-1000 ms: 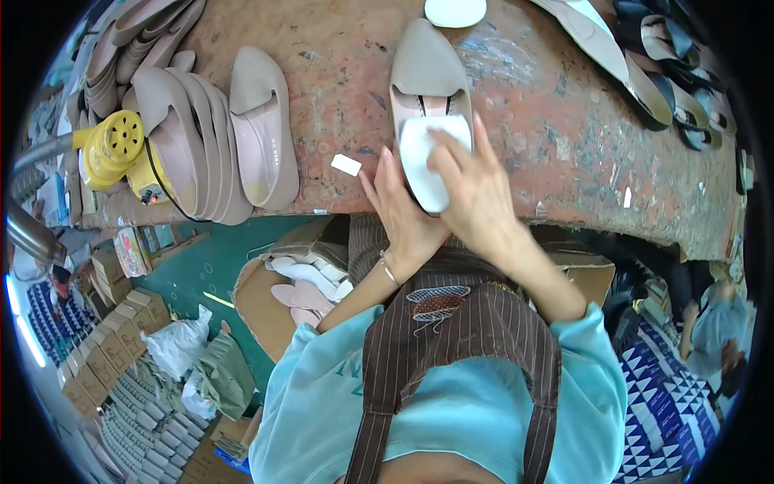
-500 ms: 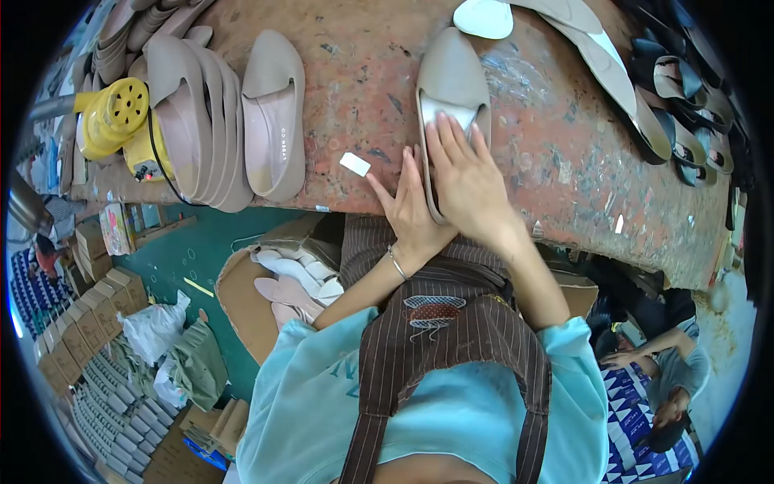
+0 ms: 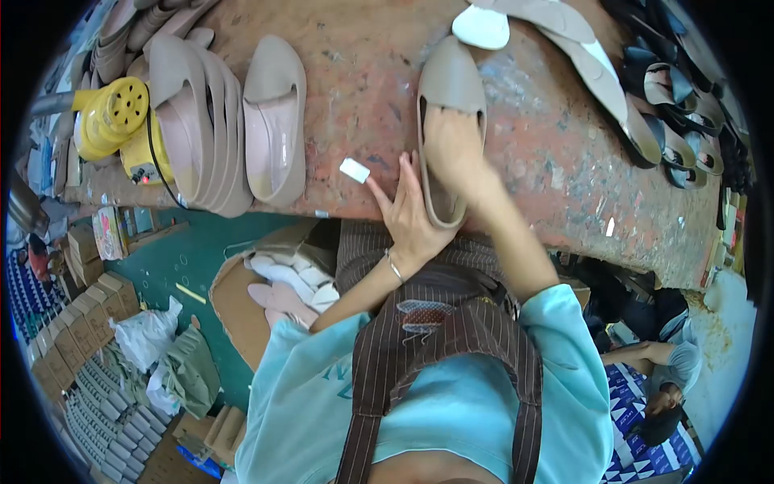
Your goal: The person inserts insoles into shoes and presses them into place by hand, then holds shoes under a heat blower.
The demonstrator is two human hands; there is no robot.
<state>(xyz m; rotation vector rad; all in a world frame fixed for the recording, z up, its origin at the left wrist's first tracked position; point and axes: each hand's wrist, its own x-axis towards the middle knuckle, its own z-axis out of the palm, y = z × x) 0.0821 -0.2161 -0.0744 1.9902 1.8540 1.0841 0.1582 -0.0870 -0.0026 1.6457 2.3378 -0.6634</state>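
Note:
A beige pointed flat shoe (image 3: 453,77) lies toe-away near the table's front edge. My right hand (image 3: 455,149) reaches inside it, fingers hidden under the shoe's upper. The white insole is out of sight there. Against the shoe's left side and heel rests my left hand (image 3: 413,218), with its fingers apart. A small white tag (image 3: 355,170) lies by my left fingertips. Further left stands a single finished beige shoe (image 3: 275,121), beside a row of nested beige shoes (image 3: 193,121).
A yellow device (image 3: 121,117) on a metal arm stands left. White and beige insoles (image 3: 482,27) lie at the back, dark sandals (image 3: 673,85) at the right. Below the table are a carton of insoles (image 3: 234,298) and, at lower right, another person (image 3: 677,363).
The white insole, earlier above the shoe, has gone inside it. My right hand has pushed forward into the shoe, its fingers now hidden. My left hand has stayed beside the shoe.

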